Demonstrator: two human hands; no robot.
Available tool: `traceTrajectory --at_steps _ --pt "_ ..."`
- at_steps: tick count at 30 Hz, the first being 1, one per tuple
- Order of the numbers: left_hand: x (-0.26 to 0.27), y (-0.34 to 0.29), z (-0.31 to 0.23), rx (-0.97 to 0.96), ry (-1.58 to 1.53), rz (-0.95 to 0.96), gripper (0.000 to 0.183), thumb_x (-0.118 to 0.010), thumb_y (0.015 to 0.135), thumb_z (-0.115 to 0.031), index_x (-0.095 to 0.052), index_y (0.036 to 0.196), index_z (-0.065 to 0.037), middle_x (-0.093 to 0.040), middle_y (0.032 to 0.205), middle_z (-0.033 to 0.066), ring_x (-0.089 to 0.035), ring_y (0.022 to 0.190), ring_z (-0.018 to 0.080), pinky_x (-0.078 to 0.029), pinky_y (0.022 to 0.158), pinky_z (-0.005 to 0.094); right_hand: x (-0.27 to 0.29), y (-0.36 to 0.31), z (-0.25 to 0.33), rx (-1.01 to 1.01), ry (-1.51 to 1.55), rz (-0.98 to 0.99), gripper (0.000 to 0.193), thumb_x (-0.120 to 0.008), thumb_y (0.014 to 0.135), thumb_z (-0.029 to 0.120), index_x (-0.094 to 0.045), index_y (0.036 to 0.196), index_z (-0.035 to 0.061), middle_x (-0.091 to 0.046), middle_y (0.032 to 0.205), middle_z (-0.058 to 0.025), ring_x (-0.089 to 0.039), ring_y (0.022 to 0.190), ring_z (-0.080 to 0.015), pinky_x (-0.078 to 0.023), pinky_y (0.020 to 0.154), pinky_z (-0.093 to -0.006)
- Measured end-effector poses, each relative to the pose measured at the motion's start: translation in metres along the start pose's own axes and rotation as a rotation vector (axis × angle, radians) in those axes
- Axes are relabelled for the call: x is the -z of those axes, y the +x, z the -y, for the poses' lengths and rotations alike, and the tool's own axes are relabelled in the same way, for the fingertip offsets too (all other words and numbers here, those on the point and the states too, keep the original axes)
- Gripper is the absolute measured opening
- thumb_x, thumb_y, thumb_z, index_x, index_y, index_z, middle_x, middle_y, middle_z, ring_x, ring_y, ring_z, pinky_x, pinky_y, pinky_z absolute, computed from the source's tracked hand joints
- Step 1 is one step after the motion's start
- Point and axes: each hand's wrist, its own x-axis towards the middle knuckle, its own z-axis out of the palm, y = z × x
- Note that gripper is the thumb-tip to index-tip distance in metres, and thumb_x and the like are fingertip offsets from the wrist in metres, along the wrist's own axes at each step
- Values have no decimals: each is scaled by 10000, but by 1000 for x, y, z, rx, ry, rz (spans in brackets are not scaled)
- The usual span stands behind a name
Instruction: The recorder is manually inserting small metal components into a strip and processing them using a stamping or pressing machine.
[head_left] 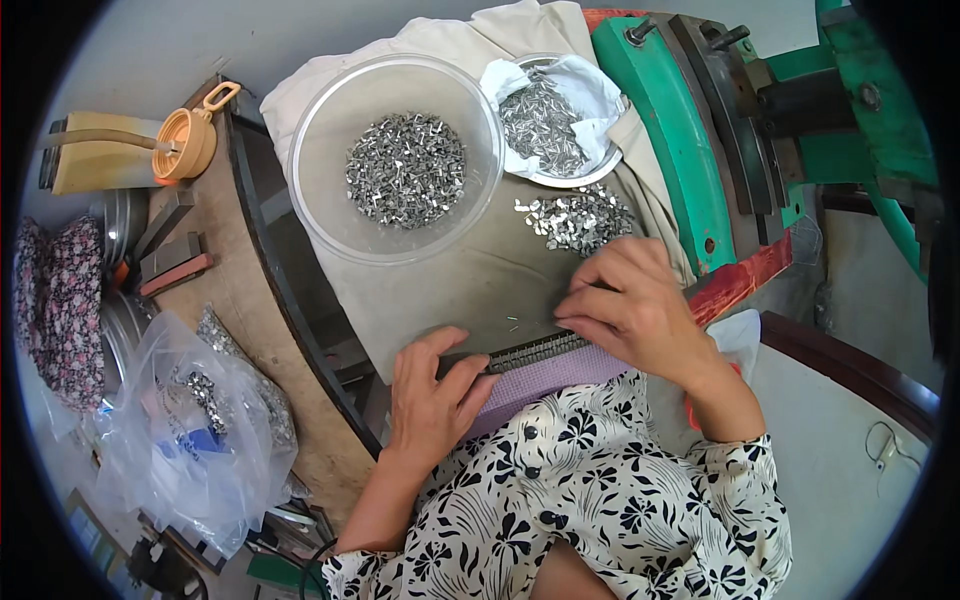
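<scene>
A slotted bar (535,352), angled toward the pinched right hand (640,310), whose contents cannot be told, is held by the half-curled left hand (424,392).

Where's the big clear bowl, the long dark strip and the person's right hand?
Big clear bowl (322,165), head view: bare inner wall.
Long dark strip (535,352), head view: ridged middle.
Right hand (640,302), head view: back of hand.

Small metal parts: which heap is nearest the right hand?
The loose heap, just beyond the right hand; those in the clear tub and lined bowl lie farther off.
</scene>
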Motion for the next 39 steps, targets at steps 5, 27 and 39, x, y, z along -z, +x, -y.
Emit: traceTrajectory --at_steps 5,27,39 --pt "1 0 -5 16 10 20 331 -855 671 -112 -699 960 -67 -592 1156 146 -577 1033 327 -473 842 410 -21 21 3 130 98 125 186 -792 686 160 -737 863 157 -569 863 16 -582 842 -170 -408 749 -335" --pt "-3 10 -5 -20 86 0 315 -837 687 -172 -714 974 -126 -608 1140 80 -569 969 276 -421 826 397 7 -46 -12 -691 795 -4 59 -705 877 -1 -679 922 -28 -689 839 -31 -617 732 -46 -482 639 -188" --pt "-4 9 -8 21 74 4 327 -851 644 -134 -721 937 -67 -597 1110 139 -569 1022 312 -436 888 415 -2 -43 -9 -377 402 66 117 -785 800 67 -759 910 39 -657 890 -62 -653 750 -193 -512 637 -299"
